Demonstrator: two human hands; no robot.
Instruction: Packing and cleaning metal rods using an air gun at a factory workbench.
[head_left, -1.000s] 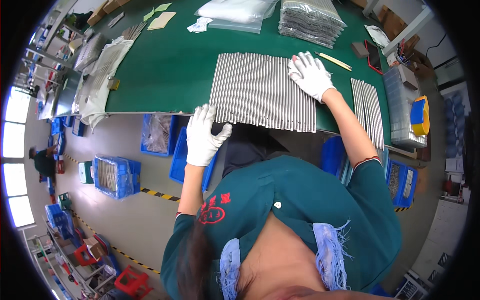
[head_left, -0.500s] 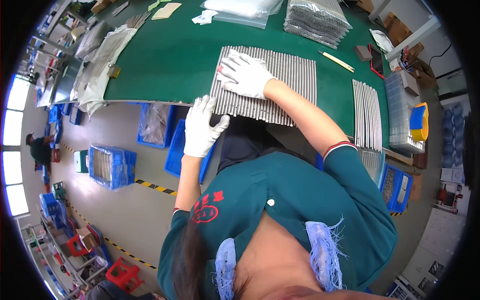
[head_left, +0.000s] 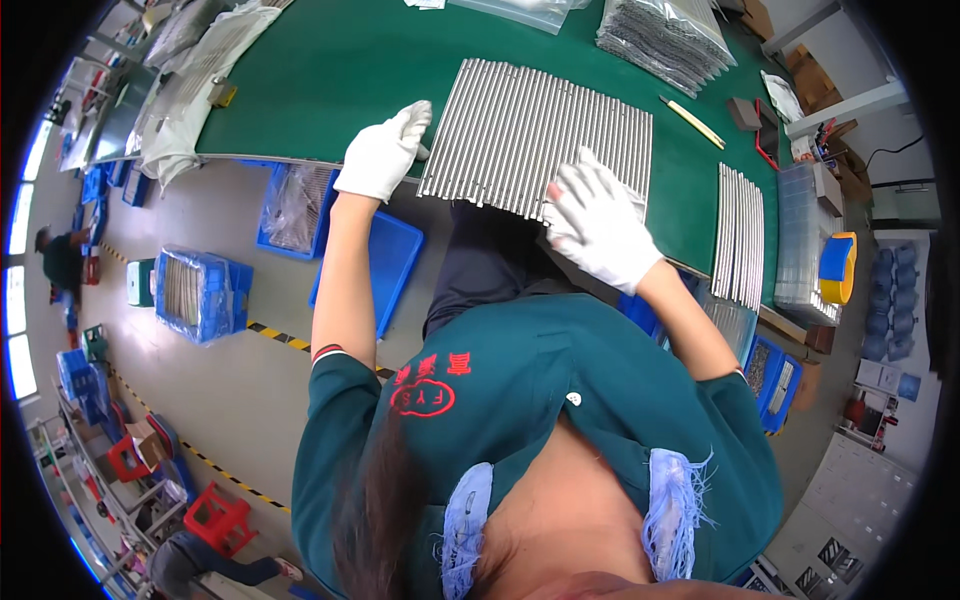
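Note:
A wide row of thin silver metal rods lies side by side on the green table, their near ends projecting past its front edge. My left hand, in a white glove, is beside the row's left edge, fingers extended upward and nothing visible in it. My right hand, also white-gloved with a reddish patch at a finger, is at the near right part of the row. Its fingers are stretched out over the rod ends; whether they press on them I cannot tell. A smaller group of rods lies to the right.
A yellow-handled cutter and a dark grey block lie right of the row. Bagged rods are stacked behind. Clear plastic boxes with a blue-and-yellow tape roll stand far right. Blue bins sit below the table's edge.
My right hand has slid from the row's upper left to its near right end. My left hand has risen from the near left corner to beside the left edge.

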